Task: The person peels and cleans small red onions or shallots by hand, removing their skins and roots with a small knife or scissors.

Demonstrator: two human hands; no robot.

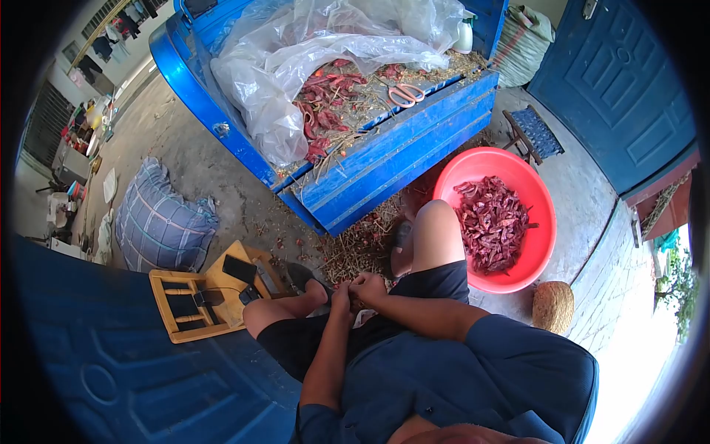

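Over my lap, between my knees, my left hand (341, 299) and my right hand (367, 288) are close together with curled fingers. Whatever they may hold is too small or hidden to make out. To the right of my knee sits a red plastic tub (545, 222) with many dried red chilies (494, 226) in it. Ahead, more dried chilies (325, 96) lie on the blue cargo bed (399, 163), partly under a clear plastic sheet (266, 89). Scissors (406, 95) with pinkish handles rest near the bed's edge.
Plucked stems (355, 248) litter the floor by my feet. A wooden chair (222, 288) with a phone (239, 269) stands at left, near a checked sack (163, 218). At right are a small stool (534, 133), a woven straw seat (553, 306) and a blue door (621, 89).
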